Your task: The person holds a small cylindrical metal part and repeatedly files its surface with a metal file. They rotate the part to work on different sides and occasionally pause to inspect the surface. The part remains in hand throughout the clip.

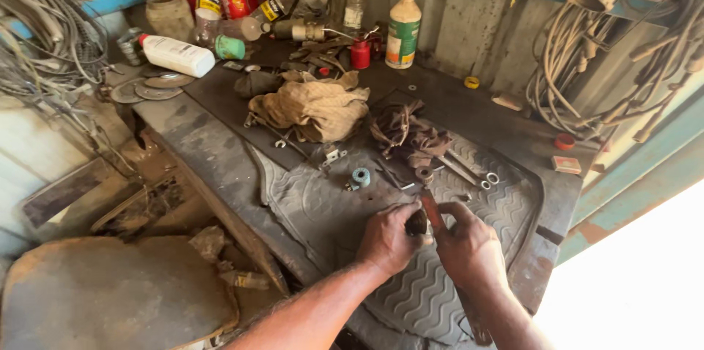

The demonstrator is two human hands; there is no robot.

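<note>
My left hand [387, 238] and my right hand [469, 247] meet over a grey ribbed rubber mat [323, 203] on a workbench. The left hand grips a small dark cylindrical part [416, 224]. The right hand holds a rusty reddish metal tool [430, 210] that rests against that part. Just beyond my hands lie a small teal ring [361, 176], wrenches [466, 170] and a brown tangle of straps [403, 130].
A tan rag [315, 108] lies mid-bench. Bottles, cans and a white jug [177, 55] crowd the back shelf, with a green-capped bottle [402, 31] near the wall. Cable bundles hang at left [44, 34] and right [623, 49]. A rusty metal sheet [110, 291] lies lower left.
</note>
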